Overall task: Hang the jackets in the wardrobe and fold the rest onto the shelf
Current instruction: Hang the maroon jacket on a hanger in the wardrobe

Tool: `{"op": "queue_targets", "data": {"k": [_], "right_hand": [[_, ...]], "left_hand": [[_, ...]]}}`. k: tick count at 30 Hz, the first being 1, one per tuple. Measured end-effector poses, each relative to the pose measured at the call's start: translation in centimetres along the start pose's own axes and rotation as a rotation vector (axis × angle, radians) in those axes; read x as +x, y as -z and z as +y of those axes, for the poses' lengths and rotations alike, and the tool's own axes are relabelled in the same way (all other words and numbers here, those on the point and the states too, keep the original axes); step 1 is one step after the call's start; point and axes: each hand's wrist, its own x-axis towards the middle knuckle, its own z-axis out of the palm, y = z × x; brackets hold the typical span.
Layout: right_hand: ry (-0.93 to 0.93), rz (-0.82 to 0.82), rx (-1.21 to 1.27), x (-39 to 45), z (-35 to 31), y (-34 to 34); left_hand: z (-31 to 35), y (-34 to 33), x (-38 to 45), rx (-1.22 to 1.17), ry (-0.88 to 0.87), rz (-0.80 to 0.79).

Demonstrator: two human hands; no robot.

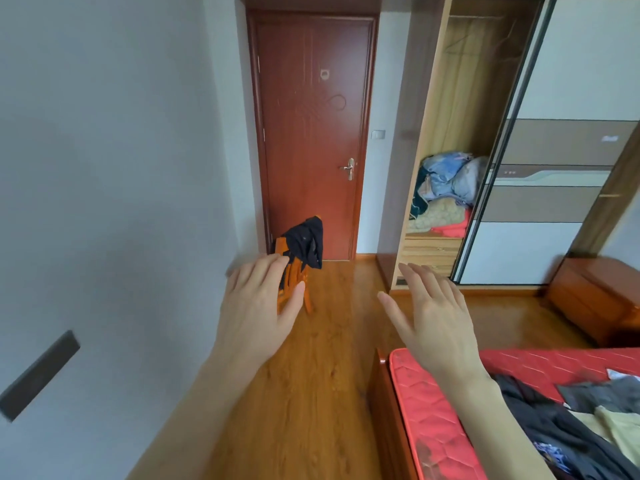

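Both my hands are raised in front of me with straight fingers and hold nothing. My left hand [258, 303] hovers before an orange wooden chair [294, 282] by the door, with a dark garment [306, 242] draped over its back. My right hand [433, 310] is spread above the floor near the bed corner. The wardrobe [467, 140] stands open at the right, its hanging space bare, with a pile of folded bedding and clothes [446, 192] on its lower shelf. Dark, grey and beige clothes [571, 420] lie heaped on the red mattress [436, 420] at bottom right.
A closed red-brown door [313, 133] faces me. The wardrobe's sliding door [561, 150] covers the right half. A wooden bedside cabinet [595, 296] stands beside the bed. Wooden floor [332, 375] runs between the left wall and the bed frame.
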Motion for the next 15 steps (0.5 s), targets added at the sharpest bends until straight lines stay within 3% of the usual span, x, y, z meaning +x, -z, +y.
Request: {"op": "queue_targets", "data": {"k": [15], "right_hand": [[-0.145, -0.010, -0.094, 16.3, 10.0, -13.0]], "left_hand": [[1.3, -21.0, 18.9, -0.151, -0.176, -0.063]]}}
